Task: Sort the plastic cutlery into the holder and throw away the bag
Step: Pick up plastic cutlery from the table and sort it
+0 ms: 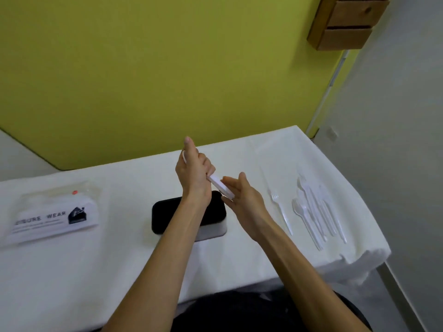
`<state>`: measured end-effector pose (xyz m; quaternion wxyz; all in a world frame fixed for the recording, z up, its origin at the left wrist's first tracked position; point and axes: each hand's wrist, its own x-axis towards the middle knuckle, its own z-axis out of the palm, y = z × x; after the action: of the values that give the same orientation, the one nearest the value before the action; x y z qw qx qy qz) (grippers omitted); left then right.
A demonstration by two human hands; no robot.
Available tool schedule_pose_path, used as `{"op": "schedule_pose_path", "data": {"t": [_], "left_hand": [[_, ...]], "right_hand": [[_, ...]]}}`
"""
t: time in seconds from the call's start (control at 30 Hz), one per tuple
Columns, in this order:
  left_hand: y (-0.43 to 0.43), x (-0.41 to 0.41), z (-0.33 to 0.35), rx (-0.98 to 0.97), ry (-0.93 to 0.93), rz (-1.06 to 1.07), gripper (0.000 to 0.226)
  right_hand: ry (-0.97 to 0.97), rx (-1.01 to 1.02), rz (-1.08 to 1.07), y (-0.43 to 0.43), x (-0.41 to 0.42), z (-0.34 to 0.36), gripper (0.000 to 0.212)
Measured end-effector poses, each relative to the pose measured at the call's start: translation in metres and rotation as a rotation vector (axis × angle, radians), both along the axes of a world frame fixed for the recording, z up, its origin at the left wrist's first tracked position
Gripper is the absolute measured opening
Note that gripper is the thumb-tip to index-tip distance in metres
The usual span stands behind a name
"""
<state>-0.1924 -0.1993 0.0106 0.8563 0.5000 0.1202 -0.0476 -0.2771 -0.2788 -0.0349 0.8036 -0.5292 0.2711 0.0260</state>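
My left hand (193, 173) is raised above the table and grips a bundle of white plastic cutlery (220, 186), whose ends stick out toward the right. My right hand (242, 195) is open, its straight fingers touching the ends of that bundle. Below both hands stands the holder (167, 216), a box that is black on top with a white wall, partly hidden by my left forearm. Several white forks and spoons (311, 212) lie loose on the cloth to the right. The clear plastic bag (52, 212) with printed lettering lies at the left.
A white cloth covers the table (239, 264), whose right edge drops off just past the loose cutlery. A yellow-green wall stands behind the table. A wooden drawer unit (347, 22) hangs at the upper right.
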Motion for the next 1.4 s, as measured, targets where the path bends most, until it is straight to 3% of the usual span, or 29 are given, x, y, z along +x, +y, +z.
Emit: {"op": "schedule_pose_path", "data": {"t": [0.2,0.3,0.4,0.5,0.63,0.73,0.83,0.93,1.1,1.27,1.4], "left_hand": [[0.116,0.011,0.013,0.264,-0.112,0.251,0.043],[0.146,0.007,-0.001,0.440,-0.132,0.260,0.046],[0.148,-0.003,-0.028,0.563,-0.148,0.183,0.049],[0.146,-0.014,-0.062,0.808,-0.170,0.042,0.051],[0.153,-0.025,-0.099,1.083,-0.247,-0.131,0.019],[0.154,-0.028,-0.099,1.138,-0.256,-0.157,0.035],[0.144,-0.026,-0.082,1.190,-0.405,-0.152,0.044],[0.114,-0.032,-0.063,1.192,-0.571,-0.169,0.037],[0.037,-0.060,-0.051,1.038,-0.758,-0.355,0.022],[-0.022,-0.089,-0.066,0.880,-0.610,-0.623,0.016],[-0.060,-0.091,-0.091,0.874,-0.285,-0.702,0.016]], "right_hand": [[-0.169,-1.015,0.330,0.054,0.005,-0.017,0.043],[-0.158,-1.317,0.448,0.082,0.004,-0.037,0.045],[-0.140,-1.463,0.404,0.089,0.003,-0.043,0.058],[-0.147,-1.508,0.391,0.090,0.004,-0.043,0.063],[-0.147,-1.519,0.407,0.090,0.003,-0.046,0.059],[-0.153,-1.487,0.412,0.088,0.004,-0.047,0.053],[-0.119,-1.445,0.366,0.080,-0.001,-0.043,0.046],[-0.030,-1.371,0.273,0.059,-0.013,-0.043,0.043],[0.100,-1.315,0.139,-0.008,-0.043,-0.052,0.039],[0.437,-1.298,0.139,-0.066,-0.066,-0.072,0.036],[0.541,-1.264,0.224,-0.088,-0.078,-0.089,0.030]]}}
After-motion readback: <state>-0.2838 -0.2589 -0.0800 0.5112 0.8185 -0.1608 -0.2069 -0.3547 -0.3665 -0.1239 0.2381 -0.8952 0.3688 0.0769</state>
